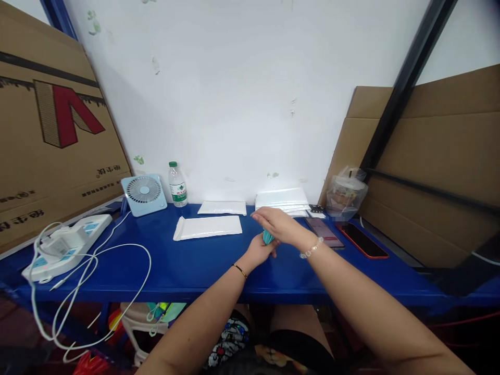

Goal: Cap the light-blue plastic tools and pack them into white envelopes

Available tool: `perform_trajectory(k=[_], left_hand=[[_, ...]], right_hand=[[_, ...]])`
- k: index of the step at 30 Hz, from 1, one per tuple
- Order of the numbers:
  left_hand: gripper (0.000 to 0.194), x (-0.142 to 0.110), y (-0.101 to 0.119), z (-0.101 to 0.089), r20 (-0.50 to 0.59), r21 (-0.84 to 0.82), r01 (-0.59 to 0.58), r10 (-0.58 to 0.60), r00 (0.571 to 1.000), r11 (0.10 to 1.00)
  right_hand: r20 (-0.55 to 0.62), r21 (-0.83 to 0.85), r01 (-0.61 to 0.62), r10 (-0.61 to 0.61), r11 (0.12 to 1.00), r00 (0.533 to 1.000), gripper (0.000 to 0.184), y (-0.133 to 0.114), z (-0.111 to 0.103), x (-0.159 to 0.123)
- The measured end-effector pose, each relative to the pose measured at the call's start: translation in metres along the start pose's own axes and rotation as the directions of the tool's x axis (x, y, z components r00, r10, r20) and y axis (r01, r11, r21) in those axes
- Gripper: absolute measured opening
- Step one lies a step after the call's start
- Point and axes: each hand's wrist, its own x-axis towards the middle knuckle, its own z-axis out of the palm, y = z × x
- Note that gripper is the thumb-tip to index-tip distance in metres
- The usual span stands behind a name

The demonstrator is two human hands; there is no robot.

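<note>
My left hand (261,249) is closed round a small teal object (267,237) above the blue table (187,265). Just over it hovers my right hand (275,223), palm down with the fingers stretched out to the left, covering most of the teal object. What the object is cannot be made out. Two white padded envelopes (208,227) lie flat on the table to the left of my hands, and a stack of white envelopes (282,200) sits behind them against the wall.
A small blue fan (144,194) and a water bottle (177,185) stand at the back left. A white power strip (64,245) with loose cables lies far left. Two phones (324,232) and a bagged drink cup (346,192) are on the right. Cardboard sheets lean on both sides.
</note>
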Motion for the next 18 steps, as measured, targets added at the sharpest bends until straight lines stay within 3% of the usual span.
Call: perform_trajectory(k=[3, 5, 6, 8, 10, 11, 12, 14, 15, 16, 17, 18], left_hand=[[0.041, -0.005, 0.010, -0.004, 0.046, -0.249, 0.090, -0.081, 0.996, 0.964], [0.041, -0.013, 0.020, -0.005, 0.200, -0.464, 0.181, -0.097, 0.975, 0.867], [0.041, -0.018, 0.025, -0.004, 0.310, -0.532, 0.249, -0.088, 0.947, 0.809], [0.044, -0.029, 0.033, 0.000, 0.551, -0.543, 0.414, -0.062, 0.832, 0.730], [0.048, -0.039, 0.039, 0.007, 0.698, -0.467, 0.511, -0.054, 0.714, 0.722], [0.046, -0.043, 0.041, 0.009, 0.714, -0.432, 0.503, -0.056, 0.698, 0.749], [0.041, -0.046, 0.042, 0.008, 0.696, -0.397, 0.452, -0.059, 0.716, 0.799], [0.036, -0.050, 0.043, -0.006, 0.536, -0.262, 0.250, -0.074, 0.841, 0.932], [0.042, -0.051, 0.042, -0.021, 0.399, -0.120, 0.132, -0.074, 0.914, 0.984], [0.052, -0.052, 0.040, -0.041, 0.176, 0.061, 0.062, -0.072, 0.982, 0.996], [0.058, -0.052, 0.037, -0.066, -0.074, 0.254, 0.075, -0.058, 0.996, 0.964], [0.060, -0.053, 0.033, -0.093, -0.298, 0.412, 0.147, -0.020, 0.954, 0.899]], right_hand=[[-0.130, 0.264, -0.026, 0.063, 0.964, 0.990, 0.039, 0.015, 0.000, -0.009], [-0.187, 0.535, -0.033, 0.156, 0.844, 0.970, 0.057, 0.022, 0.002, -0.021], [-0.154, 0.654, -0.022, 0.162, 0.756, 0.975, 0.064, 0.022, 0.005, -0.028], [0.039, 0.813, -0.070, 0.065, 0.577, 0.997, 0.065, 0.016, 0.015, -0.044], [0.182, 0.882, -0.165, 0.005, 0.441, 0.983, 0.044, 0.006, 0.026, -0.057], [0.177, 0.905, -0.176, 0.035, 0.387, 0.984, 0.035, 0.001, 0.030, -0.063], [0.143, 0.925, -0.165, 0.091, 0.343, 0.986, 0.032, -0.002, 0.032, -0.067], [0.021, 0.958, -0.088, 0.238, 0.273, 0.971, 0.033, -0.002, 0.030, -0.072], [-0.045, 0.967, -0.037, 0.314, 0.250, 0.948, 0.032, 0.003, 0.028, -0.074], [-0.104, 0.971, 0.010, 0.382, 0.239, 0.918, 0.032, 0.009, 0.025, -0.075], [-0.154, 0.969, 0.046, 0.444, 0.244, 0.883, 0.030, 0.016, 0.024, -0.076], [-0.192, 0.962, 0.064, 0.495, 0.264, 0.847, 0.028, 0.024, 0.025, -0.078]])
